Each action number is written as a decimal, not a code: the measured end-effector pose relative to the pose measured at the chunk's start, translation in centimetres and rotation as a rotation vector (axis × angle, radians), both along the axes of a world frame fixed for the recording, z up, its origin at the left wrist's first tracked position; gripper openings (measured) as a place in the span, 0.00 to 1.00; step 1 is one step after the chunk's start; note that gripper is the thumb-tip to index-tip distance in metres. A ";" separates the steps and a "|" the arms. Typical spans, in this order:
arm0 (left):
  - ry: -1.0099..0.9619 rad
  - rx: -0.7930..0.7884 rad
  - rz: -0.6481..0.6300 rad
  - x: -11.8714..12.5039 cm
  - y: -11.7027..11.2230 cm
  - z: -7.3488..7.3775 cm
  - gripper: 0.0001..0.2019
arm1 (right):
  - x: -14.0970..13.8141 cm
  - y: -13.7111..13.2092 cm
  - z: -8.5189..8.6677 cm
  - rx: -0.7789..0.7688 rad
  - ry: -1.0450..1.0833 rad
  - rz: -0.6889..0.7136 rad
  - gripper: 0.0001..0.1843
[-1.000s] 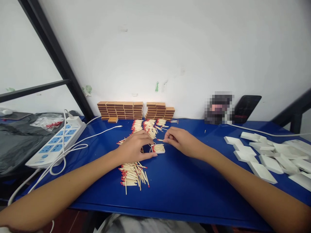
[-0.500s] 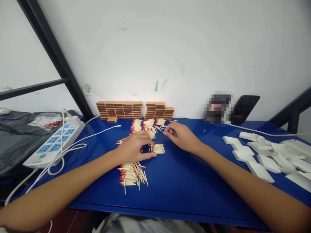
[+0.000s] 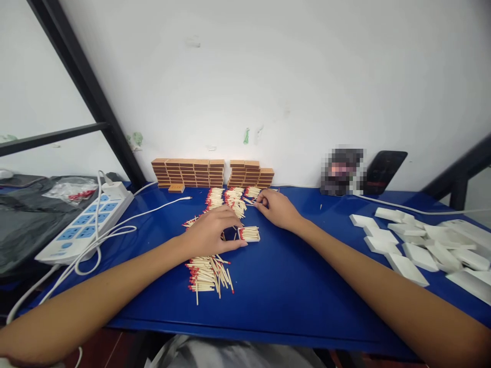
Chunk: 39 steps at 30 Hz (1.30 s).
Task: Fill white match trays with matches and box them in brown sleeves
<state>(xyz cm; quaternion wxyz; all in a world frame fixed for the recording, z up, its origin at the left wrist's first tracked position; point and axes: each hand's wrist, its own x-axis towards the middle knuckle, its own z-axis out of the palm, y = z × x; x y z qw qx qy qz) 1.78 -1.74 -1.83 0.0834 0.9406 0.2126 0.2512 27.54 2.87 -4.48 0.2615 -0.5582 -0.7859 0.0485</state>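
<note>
head view. white tray (image 3: 251, 240): shallow, rectangular, open-topped, thin pale walls, at centre of table, just right of left hand. matches in tray (image 3: 250, 233): slim straight wooden sticks, pale, laid side by side, red heads to the left. table (image 3: 291, 301): smooth, glossy, blue. near match pile (image 3: 205, 276): loose, sticks crossing at its right edge. far match heaps (image 3: 235, 199): denser, mostly parallel, beyond the tray.

left hand (image 3: 209, 231): palm down, arched; thumb and forefinger pinching the tray's left end across its near and far walls. right hand (image 3: 282, 209): right of the far heaps, fingers curled, thumb and forefinger brought together beside loose matches; cannot tell whether a match is between them.

obstruction: left hand covers part of the matches between near pile and far heaps.

surroundings: matchboxes (image 3: 190, 174), brown-sided, stacked in neat rows at the far wall; single matchbox (image 3: 176, 188) flat in front. right: jumbled heap of empty white trays (image 3: 404, 268); farther off, dark phone (image 3: 385, 173) leaning. left: power strip (image 3: 82, 225), hard white plastic with blue sockets, white cable (image 3: 169, 203) looping beside it.
</note>
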 end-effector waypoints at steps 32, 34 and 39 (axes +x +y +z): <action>0.004 0.010 -0.004 -0.1 0.0 0.0 0.17 | 0.7 -0.4 0.2 -0.043 -0.009 0.145 0.08; 0.013 0.010 0.001 0.0 0.0 -0.1 0.18 | 0.9 -0.3 0.2 -0.041 -0.022 0.166 0.08; 0.020 0.004 0.006 0.0 0.0 0.0 0.18 | 0.8 -0.6 0.3 -0.034 -0.030 0.224 0.09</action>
